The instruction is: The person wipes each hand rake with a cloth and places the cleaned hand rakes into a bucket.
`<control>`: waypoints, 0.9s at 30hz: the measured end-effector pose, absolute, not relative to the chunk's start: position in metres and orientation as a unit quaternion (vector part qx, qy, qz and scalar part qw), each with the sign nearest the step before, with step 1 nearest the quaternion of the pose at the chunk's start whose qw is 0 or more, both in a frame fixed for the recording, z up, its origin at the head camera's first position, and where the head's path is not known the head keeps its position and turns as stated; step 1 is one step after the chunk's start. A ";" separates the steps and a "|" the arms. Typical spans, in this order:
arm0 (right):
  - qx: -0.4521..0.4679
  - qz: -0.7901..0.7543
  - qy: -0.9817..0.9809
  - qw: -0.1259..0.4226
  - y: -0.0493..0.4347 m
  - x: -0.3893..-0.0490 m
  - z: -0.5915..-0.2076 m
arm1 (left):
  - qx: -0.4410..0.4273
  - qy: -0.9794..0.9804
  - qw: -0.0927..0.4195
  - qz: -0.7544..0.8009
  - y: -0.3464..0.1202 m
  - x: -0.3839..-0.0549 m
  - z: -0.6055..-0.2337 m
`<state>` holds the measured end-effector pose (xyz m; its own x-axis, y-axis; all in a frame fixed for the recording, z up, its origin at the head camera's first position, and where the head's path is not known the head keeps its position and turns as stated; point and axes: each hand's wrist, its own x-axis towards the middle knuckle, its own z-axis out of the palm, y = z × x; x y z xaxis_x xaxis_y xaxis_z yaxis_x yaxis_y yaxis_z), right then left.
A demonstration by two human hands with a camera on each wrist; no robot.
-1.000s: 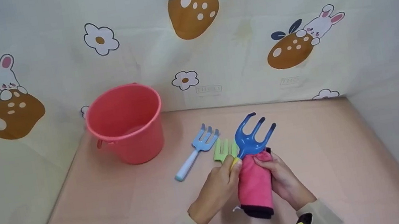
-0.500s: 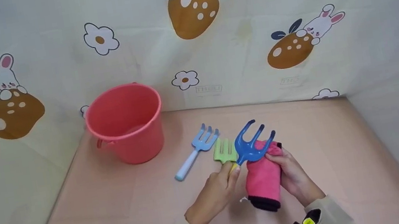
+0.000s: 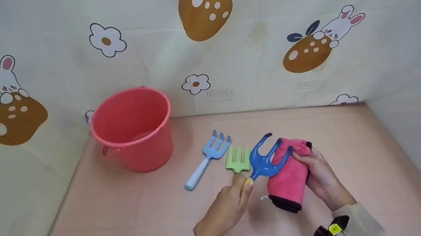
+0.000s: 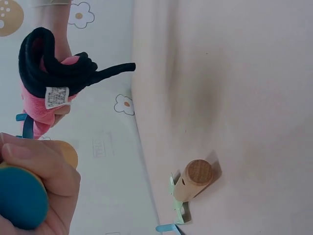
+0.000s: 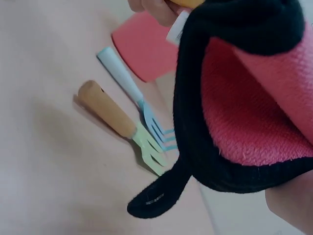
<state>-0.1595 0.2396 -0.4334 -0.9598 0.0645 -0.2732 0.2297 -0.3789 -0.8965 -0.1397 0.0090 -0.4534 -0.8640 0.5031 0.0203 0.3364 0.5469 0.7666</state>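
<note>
Blue fork (image 3: 262, 164) is held in my left grip (image 3: 223, 211), overlapping the pink cloth (image 3: 288, 181) held in my right grip (image 3: 325, 178), contact unclear; I judge wiping part-done, with green fork (image 3: 238, 167) and pale fork (image 3: 212, 153) lying unhandled on the tabletop (image 3: 369, 160).

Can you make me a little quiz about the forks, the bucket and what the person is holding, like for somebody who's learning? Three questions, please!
1. True or false: the light blue fork lies between the bucket and the green fork.

2. Fill the gap: the person's right grip holds a pink cloth with a ____ edge.

3. What does the person's left grip hold?
A) the light blue fork
B) the pink cloth
C) the dark blue fork

Key: 1. True. 2. Black. 3. C.
</note>
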 end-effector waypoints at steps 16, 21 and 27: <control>0.061 -0.682 0.727 -0.051 0.248 -0.158 -0.409 | 0.205 0.893 0.126 0.380 0.002 -0.144 -0.465; 0.046 -0.656 0.750 -0.073 0.246 -0.160 -0.405 | 0.178 0.893 0.135 0.390 -0.002 -0.147 -0.471; 0.086 -0.671 0.735 -0.050 0.251 -0.160 -0.412 | 0.182 0.879 0.117 0.425 -0.005 -0.149 -0.466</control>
<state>-0.1605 0.2508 -0.4123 -0.9802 0.1932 -0.0425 0.0596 0.0839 -0.9947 -0.1492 -0.0054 -0.4662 -0.9064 0.4192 -0.0513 0.2202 0.5728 0.7896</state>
